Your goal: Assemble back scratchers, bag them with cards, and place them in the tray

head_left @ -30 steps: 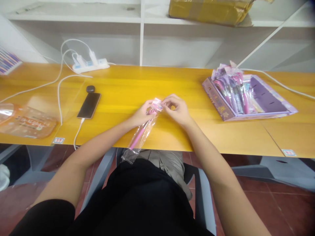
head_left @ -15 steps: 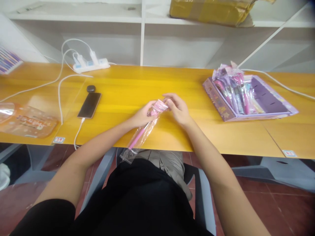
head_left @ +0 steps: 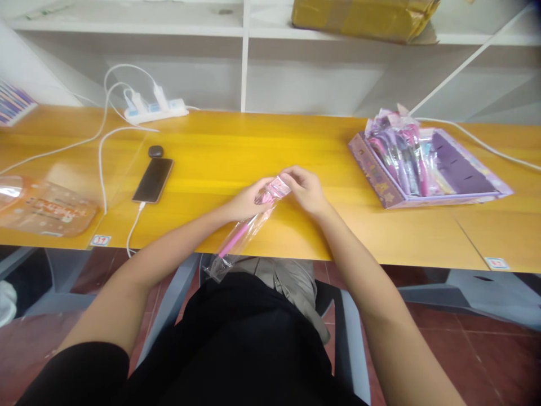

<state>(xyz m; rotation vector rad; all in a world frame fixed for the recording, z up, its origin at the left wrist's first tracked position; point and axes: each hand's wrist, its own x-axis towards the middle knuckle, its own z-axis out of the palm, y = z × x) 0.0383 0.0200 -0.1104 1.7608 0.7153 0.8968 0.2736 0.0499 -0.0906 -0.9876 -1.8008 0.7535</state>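
Note:
A pink pen [head_left: 233,241] lies inside a clear plastic sleeve [head_left: 216,269] that slants down toward my lap. My left hand [head_left: 250,202] is closed around the upper part of the sleeve, just below its pink printed top. At that top end, my right hand [head_left: 305,189] pinches the corner between thumb and fingers. To the right, a purple box [head_left: 469,163] with star decoration holds several similar wrapped pens [head_left: 403,158].
On the left, a phone [head_left: 153,179] on a white cable lies by a small black case [head_left: 155,151]. A power strip [head_left: 156,111] with plugs stands behind them. An orange pouch [head_left: 59,208] rests far left. Shelving rises behind the desk, with a taped package [head_left: 363,20] above.
My right hand has come in to the sleeve's printed top, its fingers now closing on the corner. My left hand keeps its hold, and the pen has hardly moved.

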